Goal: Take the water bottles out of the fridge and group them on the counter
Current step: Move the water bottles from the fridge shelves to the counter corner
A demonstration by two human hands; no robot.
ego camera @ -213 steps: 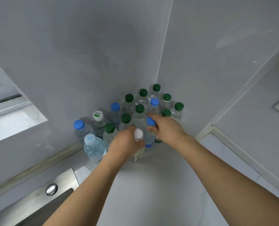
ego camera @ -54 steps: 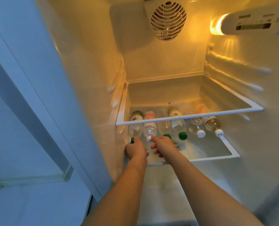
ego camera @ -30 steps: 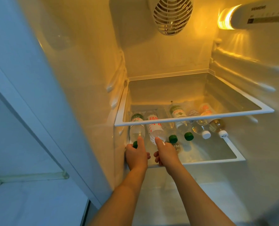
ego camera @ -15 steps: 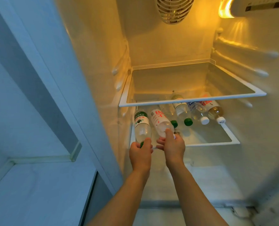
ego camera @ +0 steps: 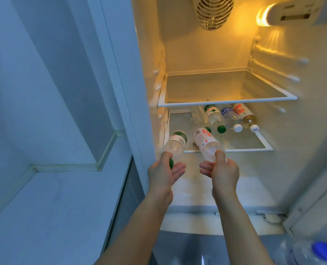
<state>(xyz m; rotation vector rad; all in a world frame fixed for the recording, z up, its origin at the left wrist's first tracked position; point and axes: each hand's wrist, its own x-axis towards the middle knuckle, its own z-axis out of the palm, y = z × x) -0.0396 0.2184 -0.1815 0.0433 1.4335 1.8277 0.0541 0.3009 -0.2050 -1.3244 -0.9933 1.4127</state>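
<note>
My left hand [ego camera: 163,174] holds a green-capped water bottle [ego camera: 175,145] by its cap end, just in front of the fridge's lower shelf [ego camera: 262,142]. My right hand [ego camera: 223,172] grips the neck of a red-labelled bottle [ego camera: 205,142], also drawn out past the shelf edge. Both bottles point away from me, bases toward the fridge. Several more bottles lie on that shelf: a green-capped one [ego camera: 214,118], a white-capped one [ego camera: 230,117] and a red-labelled one with yellowish liquid [ego camera: 245,116].
The fridge stands open and lit, with a bare upper glass shelf [ego camera: 225,88] and a fan grille [ego camera: 212,12] above. A white counter [ego camera: 44,207] and wall lie to the left. A blue-capped bottle [ego camera: 321,251] shows at the bottom right corner.
Both hands have pulled their bottles off the lower shelf toward me, clear of its front edge. The view has shifted right and back from the fridge.
</note>
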